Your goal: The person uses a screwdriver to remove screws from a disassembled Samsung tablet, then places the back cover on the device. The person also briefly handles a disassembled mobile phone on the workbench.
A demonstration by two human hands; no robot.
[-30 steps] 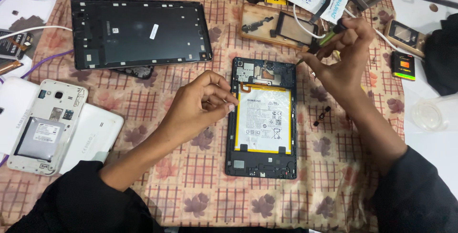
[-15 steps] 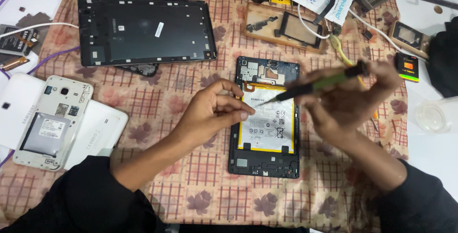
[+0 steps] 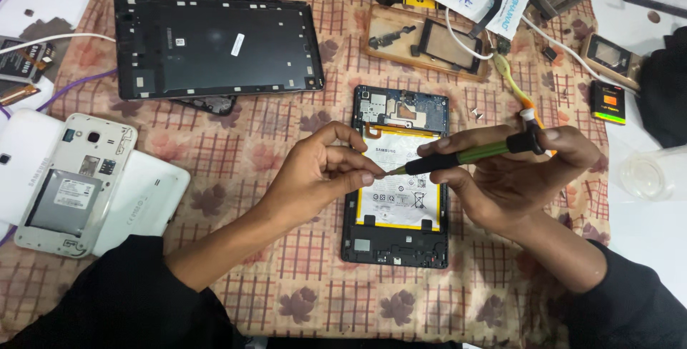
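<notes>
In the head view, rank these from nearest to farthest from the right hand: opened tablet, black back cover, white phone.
From the right hand:
1. Opened tablet, directly beneath and left of it.
2. Black back cover, upper left.
3. White phone, far left edge.

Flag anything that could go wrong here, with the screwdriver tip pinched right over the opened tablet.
1. The left hand pinches at the tip of the screwdriver held by the right hand; anything tiny held there could drop into the opened tablet or onto the patterned cloth and be hard to spot.
2. The tip hovers just above the battery; a slip might nick it.
3. Loose screws lie beside the tablet and could get brushed away.
</notes>
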